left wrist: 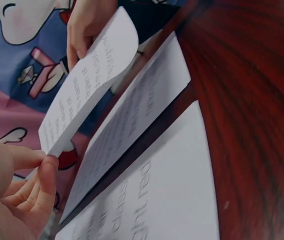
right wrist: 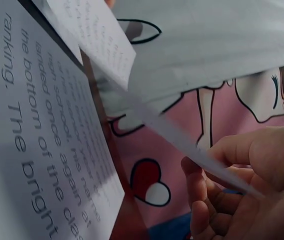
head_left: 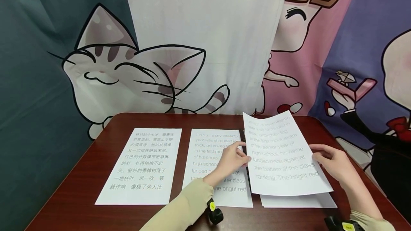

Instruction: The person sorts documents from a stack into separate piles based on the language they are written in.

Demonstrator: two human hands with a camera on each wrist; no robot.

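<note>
A white sheet of paper (head_left: 279, 159) printed with English text is held up over the right side of the table, its upper edge curving. My left hand (head_left: 232, 158) pinches its left edge between thumb and fingers. On the opposite edge, my right hand (head_left: 334, 161) grips the paper, with the thumb near the margin. The right wrist view shows this raised sheet (right wrist: 177, 140) almost edge-on, running in between the thumb and fingers. Beneath lies another printed sheet (right wrist: 47, 140), mostly covered in the head view, where its bottom strip (head_left: 298, 201) peeks out.
A second English sheet (head_left: 221, 199) lies mid-table, partly under my left forearm. Farther left is a sheet with Chinese text (head_left: 141, 167). The dark red wooden table (head_left: 80, 188) ends at a cartoon-printed curtain (head_left: 205, 10).
</note>
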